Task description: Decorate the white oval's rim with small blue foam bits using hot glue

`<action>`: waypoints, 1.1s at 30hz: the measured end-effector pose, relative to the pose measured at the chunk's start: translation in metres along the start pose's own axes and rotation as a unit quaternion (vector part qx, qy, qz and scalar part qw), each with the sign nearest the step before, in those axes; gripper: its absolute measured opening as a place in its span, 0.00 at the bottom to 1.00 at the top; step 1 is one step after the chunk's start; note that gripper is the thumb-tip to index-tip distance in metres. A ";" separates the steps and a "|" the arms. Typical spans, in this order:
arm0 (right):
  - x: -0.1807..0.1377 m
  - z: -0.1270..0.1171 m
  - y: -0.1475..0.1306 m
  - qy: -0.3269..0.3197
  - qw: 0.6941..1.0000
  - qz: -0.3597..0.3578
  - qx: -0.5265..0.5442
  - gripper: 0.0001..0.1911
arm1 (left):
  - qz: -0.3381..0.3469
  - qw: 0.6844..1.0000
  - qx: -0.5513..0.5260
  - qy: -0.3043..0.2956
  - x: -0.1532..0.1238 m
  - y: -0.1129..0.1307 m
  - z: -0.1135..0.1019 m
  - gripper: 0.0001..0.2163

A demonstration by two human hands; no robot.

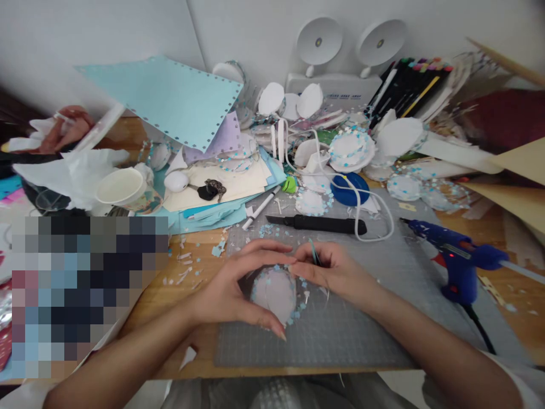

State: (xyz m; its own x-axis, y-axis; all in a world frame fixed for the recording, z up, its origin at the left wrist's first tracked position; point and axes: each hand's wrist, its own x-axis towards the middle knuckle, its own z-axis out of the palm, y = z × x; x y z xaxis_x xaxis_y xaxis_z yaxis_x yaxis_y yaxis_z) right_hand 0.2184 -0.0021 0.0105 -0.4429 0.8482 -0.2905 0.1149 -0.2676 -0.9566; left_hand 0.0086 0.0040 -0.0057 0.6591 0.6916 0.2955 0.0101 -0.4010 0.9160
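Observation:
A white round disc [275, 295] edged with tiny pale-blue flowers is on the grey cutting mat [353, 335]. My left hand [238, 284] curves around it, fingers at its far rim and thumb along the near rim. At the disc's upper right, my right hand [323, 267] has thumb and forefinger pinched on the blue flower trim [302, 282], which trails down beside the disc. A slim teal piece [314, 253] shows between the right fingers; its kind is unclear. Beyond both hands lies a black craft knife [317, 223], blade pointing left.
A blue hot glue gun [457, 255] with a red light lies at right, its cord running down. Behind are several trimmed white discs [351, 149], a white cable [389, 216], a white pen [261, 208], blue paper [166, 99], a paper cup [121, 187] and markers [409, 91].

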 end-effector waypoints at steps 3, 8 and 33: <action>0.000 0.000 0.002 0.003 1.000 0.008 0.022 0.17 | -0.003 1.000 -0.002 0.018 0.001 0.001 0.000 0.34; -0.002 -0.002 0.003 0.075 0.996 -0.035 0.042 0.18 | -0.038 0.997 -0.044 0.052 -0.003 -0.002 0.001 0.34; -0.014 0.009 0.010 0.109 0.865 -0.367 -0.326 0.20 | -0.072 0.996 -0.035 0.047 -0.010 -0.005 0.006 0.33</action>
State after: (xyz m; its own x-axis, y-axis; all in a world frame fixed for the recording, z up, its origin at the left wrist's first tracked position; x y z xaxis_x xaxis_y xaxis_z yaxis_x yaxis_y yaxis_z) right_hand 0.2181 -0.0206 0.0055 -0.4383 0.7658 0.4706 0.3822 0.6327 -0.6735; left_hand 0.0066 -0.0042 -0.0142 0.5817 0.7930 0.1809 0.0444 -0.2530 0.9664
